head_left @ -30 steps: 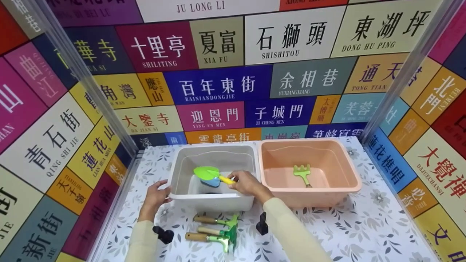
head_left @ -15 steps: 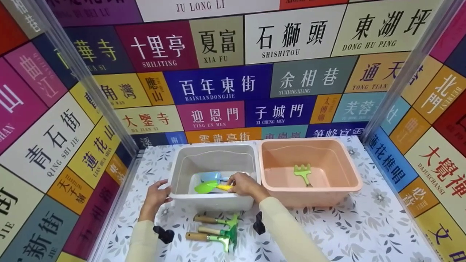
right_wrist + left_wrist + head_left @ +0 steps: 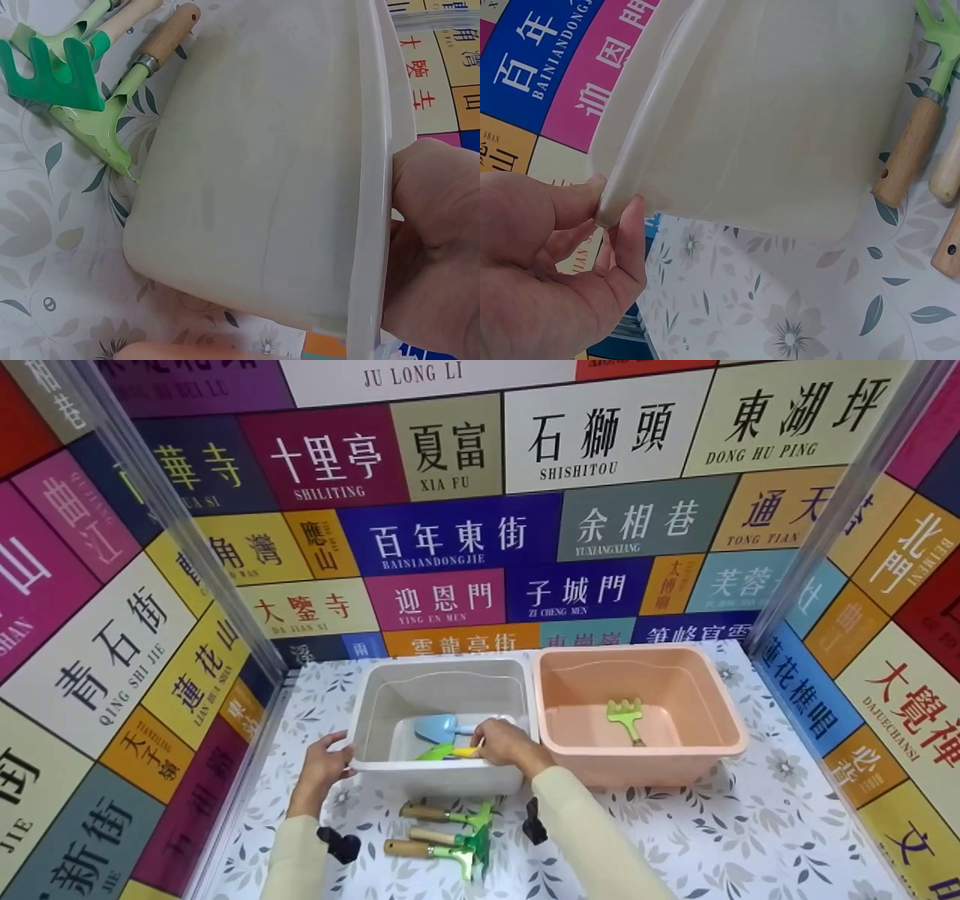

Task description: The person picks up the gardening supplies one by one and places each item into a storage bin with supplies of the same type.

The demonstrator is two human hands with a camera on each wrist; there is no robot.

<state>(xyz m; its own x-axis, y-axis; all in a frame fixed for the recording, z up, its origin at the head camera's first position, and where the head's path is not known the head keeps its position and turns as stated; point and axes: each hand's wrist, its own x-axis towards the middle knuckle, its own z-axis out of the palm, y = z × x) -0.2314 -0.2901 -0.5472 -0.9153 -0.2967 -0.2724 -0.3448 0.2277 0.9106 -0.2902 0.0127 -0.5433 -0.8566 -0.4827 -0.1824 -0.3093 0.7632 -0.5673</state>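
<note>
My left hand [image 3: 324, 765] pinches the left rim of a white plastic basin [image 3: 439, 780] between thumb and fingers; the left wrist view shows this grip [image 3: 562, 255] close up. Inside that basin, my right hand [image 3: 510, 746] holds the yellow handle of a toy trowel with a green blade [image 3: 435, 752], low behind the front wall. A blue trowel [image 3: 435, 727] lies beyond it on the basin floor, its handle end hidden by the right hand. In the right wrist view the basin wall hides the fingers and the trowel.
A peach basin [image 3: 637, 769] adjoins on the right, with a small green rake [image 3: 624, 720] inside. In front of the white basin lie several wooden-handled green garden tools [image 3: 146, 60] on the flower-patterned tabletop [image 3: 750, 840]. Walls with colourful signs [image 3: 450, 532] enclose the table.
My right hand has lowered the green-bladed trowel into the white basin, nearer its front wall. The blue trowel is now more exposed behind it. The left hand has stayed on the rim.
</note>
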